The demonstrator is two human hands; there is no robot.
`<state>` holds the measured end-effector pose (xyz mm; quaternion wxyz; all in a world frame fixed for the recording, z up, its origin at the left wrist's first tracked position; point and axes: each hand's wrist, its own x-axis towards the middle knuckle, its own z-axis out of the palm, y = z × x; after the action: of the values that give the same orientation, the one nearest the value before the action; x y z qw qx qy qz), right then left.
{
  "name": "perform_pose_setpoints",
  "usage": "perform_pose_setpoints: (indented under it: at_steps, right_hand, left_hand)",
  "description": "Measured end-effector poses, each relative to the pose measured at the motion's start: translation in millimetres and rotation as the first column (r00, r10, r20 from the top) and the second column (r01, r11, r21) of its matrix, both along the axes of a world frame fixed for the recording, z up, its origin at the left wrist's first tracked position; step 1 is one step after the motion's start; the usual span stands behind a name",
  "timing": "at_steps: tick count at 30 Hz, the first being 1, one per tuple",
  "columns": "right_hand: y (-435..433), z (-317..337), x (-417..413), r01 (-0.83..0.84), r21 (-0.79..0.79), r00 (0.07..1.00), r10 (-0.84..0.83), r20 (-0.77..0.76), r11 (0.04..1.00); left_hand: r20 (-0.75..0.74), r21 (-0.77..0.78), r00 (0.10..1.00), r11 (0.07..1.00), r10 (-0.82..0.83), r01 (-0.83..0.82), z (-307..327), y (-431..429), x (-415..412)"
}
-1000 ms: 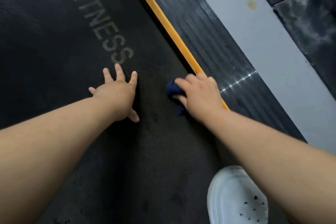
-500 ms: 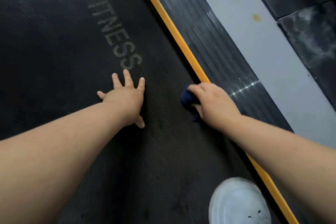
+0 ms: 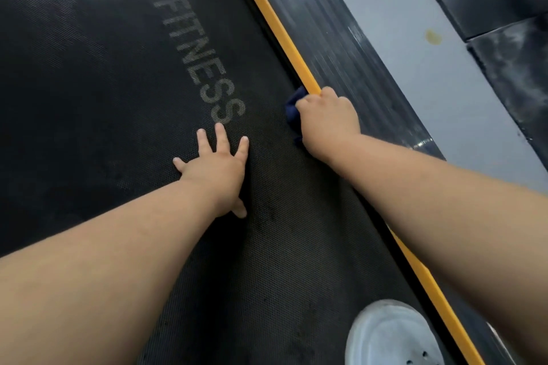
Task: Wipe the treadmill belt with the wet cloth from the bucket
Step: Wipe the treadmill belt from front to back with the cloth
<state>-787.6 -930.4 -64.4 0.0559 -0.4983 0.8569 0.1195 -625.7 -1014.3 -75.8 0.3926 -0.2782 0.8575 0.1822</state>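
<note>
Your right hand (image 3: 327,120) clenches the dark blue cloth (image 3: 293,111) at the belt's (image 3: 118,98) right edge, against the yellow strip (image 3: 284,38); your left hand (image 3: 218,170) lies flat, fingers spread, below the FITNESS lettering (image 3: 201,62); white shoe (image 3: 391,335) near the bottom edge.

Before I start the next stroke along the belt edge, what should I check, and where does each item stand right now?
1. Cloth gripped: ok. The right hand holds the dark blue cloth.
2. Cloth on the surface: ok. It sits on the treadmill belt, right beside the yellow strip.
3. Bracing hand: ok. The left hand lies flat on the belt with its fingers spread, apart from the cloth.
4. Path ahead along the strip: ok. Nothing lies on the belt there.
5. Cloth wet enough: cannot tell.
6. Foot off the belt: not ok. The white shoe appears to stand on the belt near the strip.
</note>
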Motion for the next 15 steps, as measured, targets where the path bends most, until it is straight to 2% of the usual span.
perform_pose_setpoints:
  at_steps: [5,9,13,15]
  right_hand:
    - [57,5,25,0.078,0.062,0.990,-0.085,0.112,0.995]
    - [117,5,51,0.155,0.119,0.975,-0.171,0.141,0.981]
    - [158,13,72,0.154,0.298,0.970,-0.202,0.136,0.942]
    - [156,21,68,0.207,0.310,0.943,-0.274,0.188,0.928]
  left_hand:
    - [-0.004,-0.005,1.000,1.000,0.012,-0.012,5,0,0]
    - [-0.050,0.007,0.998,1.000,0.025,-0.025,7,2,11]
    - [-0.081,-0.006,0.997,1.000,0.015,-0.016,9,16,19]
    - [-0.090,0.030,0.996,1.000,0.007,-0.004,10,19,18]
